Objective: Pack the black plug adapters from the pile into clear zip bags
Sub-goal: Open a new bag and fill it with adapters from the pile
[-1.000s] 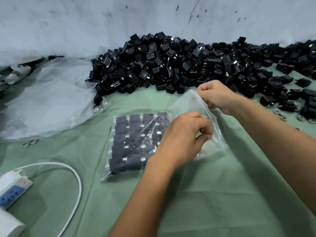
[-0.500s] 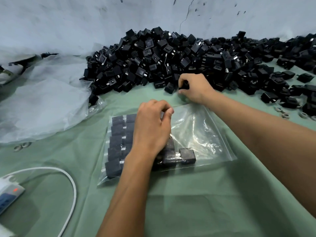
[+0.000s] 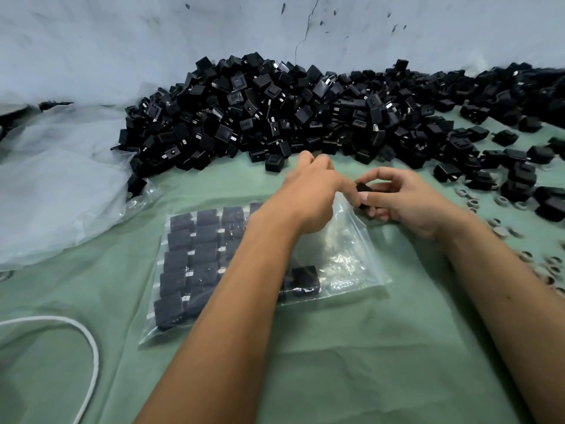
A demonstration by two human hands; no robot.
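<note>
Packing partly done: the right hand point(image 3: 409, 203) pinches one black adapter point(image 3: 363, 188) at the bag mouth, which the left hand point(image 3: 312, 197) holds up; beneath that grip the zip bag point(image 3: 345, 258) holds rows, the pile point(image 3: 275, 111) beyond remaining large.

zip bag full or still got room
Still has room: adapters fill the left side of the zip bag in rows, while its right part is clear plastic with one adapter.

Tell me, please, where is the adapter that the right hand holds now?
In the head view, the adapter is right of centre, pinched in the grip of the right hand, beside the left hand at the zip bag's far edge.
</note>
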